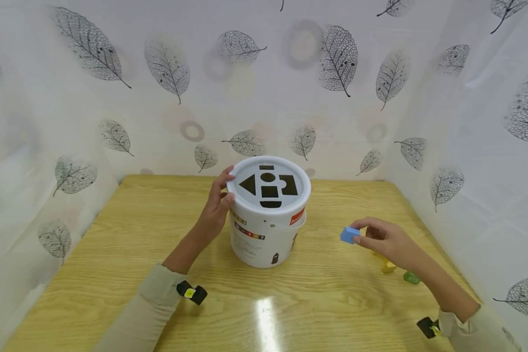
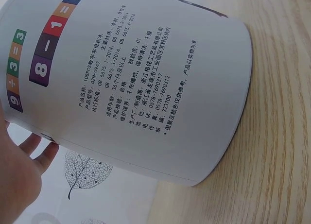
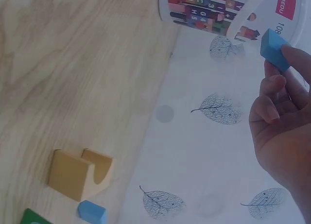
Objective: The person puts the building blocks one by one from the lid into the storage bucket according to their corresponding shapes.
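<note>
Two hands are engaged with separate things. The rim of a white bucket [image 1: 255, 247] is gripped by the thumb and fingers of the left hand [image 1: 213, 208], presumably so that the bucket is kept steady. A small blue block [image 1: 349, 235] is pinched by the right hand [image 1: 389, 239], in the air to the right of the bucket and apart from it; most of the block is left exposed, which probably makes it easy to turn. The bucket is stood upright on the desk [image 1: 127, 230] and covered by a lid [image 1: 248, 200], whose cut-out shapes are faced upward, likely for access. Near the right forearm, a notched yellow block [image 3: 70, 175], a second blue block [image 3: 92, 213] and a green block [image 1: 411, 277] are laid, perhaps for easy reach. The wood-grained desk is lit by a glare in front and enclosed at back and sides by leaf-printed white sheeting [image 1: 264, 98].
</note>
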The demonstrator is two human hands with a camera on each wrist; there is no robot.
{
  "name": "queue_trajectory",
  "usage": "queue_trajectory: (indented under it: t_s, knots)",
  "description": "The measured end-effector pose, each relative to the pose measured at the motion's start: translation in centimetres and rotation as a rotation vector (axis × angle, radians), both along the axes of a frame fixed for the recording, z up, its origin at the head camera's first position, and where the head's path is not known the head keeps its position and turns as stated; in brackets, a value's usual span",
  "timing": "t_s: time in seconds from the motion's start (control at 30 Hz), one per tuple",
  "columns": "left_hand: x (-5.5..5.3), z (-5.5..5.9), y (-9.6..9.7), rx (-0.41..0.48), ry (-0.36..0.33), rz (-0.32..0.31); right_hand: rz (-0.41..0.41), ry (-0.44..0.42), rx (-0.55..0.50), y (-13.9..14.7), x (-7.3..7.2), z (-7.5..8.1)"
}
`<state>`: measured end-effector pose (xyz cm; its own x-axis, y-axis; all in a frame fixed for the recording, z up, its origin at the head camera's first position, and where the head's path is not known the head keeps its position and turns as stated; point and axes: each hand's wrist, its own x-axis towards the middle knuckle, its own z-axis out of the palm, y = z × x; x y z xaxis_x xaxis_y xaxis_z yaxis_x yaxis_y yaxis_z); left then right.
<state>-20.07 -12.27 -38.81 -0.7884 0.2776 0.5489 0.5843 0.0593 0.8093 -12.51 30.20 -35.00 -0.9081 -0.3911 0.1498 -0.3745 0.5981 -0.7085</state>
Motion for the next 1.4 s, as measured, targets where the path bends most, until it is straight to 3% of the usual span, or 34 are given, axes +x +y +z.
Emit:
queue_trajectory:
  t_s: [0.63, 1.1, 1.4]
  knots:
    - [0.0, 0.0, -0.1, -0.009, -0.022, 0.003, 0.014, 0.091, -0.045, -3.5, -1.7, 4.8]
    - [-0.1, -0.1, -0.1, 0.0, -0.008, 0.008, 0.089, 0.201, -0.061, -5.4, -3.2, 6.6]
    - [-0.1, -0.2, -0.1, -0.008, -0.015, 0.01, 0.116, 0.216, -0.024, -6.9, -4.3, 7.4]
